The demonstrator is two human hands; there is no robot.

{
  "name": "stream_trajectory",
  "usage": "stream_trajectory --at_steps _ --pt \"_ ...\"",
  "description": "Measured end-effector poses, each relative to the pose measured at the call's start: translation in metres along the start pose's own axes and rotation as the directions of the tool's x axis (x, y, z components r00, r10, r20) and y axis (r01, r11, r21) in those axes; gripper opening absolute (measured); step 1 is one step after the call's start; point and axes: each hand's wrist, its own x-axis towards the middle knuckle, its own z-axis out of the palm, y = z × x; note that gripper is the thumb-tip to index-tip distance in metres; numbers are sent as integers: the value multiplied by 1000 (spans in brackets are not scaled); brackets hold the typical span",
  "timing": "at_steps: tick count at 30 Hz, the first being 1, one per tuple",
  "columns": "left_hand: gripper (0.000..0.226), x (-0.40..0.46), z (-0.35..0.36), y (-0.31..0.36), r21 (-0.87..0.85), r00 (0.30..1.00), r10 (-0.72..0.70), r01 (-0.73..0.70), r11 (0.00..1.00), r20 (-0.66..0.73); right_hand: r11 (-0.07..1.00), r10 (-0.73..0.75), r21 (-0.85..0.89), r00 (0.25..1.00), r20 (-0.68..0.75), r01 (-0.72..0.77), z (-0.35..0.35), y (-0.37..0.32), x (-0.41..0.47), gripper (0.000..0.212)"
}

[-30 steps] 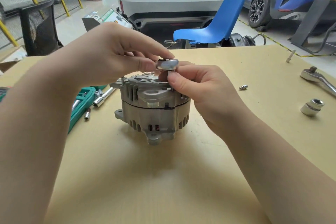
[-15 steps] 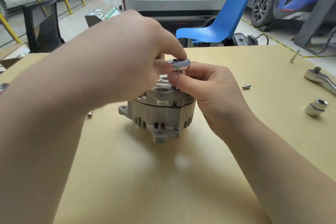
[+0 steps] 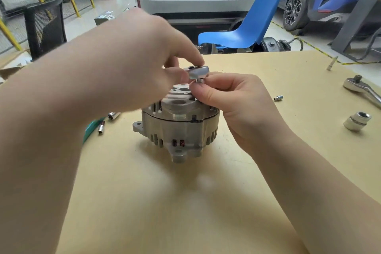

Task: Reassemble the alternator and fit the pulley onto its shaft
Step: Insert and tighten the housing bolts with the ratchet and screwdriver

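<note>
Near the worktop's left edge lie two small sockets. My left hand, blurred, seems to pinch the head of a small ratchet between thumb and forefinger. The alternator stands mid-worktop directly under it. My right hand pinches the socket piece beneath the ratchet head. Toward the right edge lie a small bolt, a large socket and a bigger ratchet.
</note>
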Motion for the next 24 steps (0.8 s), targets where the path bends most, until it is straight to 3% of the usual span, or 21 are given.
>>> stream_trajectory --at_steps 3,5,9,13,16,18,20,24 --pt "25 3 10 29 371 997 -65 79 925 -48 1000 1 -11 1000 -29 -2 1 2 1 23" --pt "26 5 13 30 368 998 -52 66 927 -47 1000 3 -17 1000 -25 -4 -1 2 0 23" --pt "34 7 5 -5 -49 1000 -11 11 999 0 1000 20 6 998 58 -20 -7 0 -2 22" --pt "41 6 8 -24 -459 997 -10 43 887 74 1000 0 9 995 96 -1 -6 -1 -2 26" --pt "38 6 11 -26 -538 995 -5 61 841 104 1000 -11 26 998 67 9 -4 0 -2 18" --pt "35 6 5 -20 -403 996 -14 47 914 84 999 -1 38 1000 24 0 -3 1 -3 18" --pt "30 5 1 -6 -147 1000 -9 10 989 12 998 -3 62 1000 2 3 -2 2 -3 17" --pt "35 6 6 33 303 996 -75 85 949 -43 999 -5 54 1000 -21 6 1 4 -3 19"
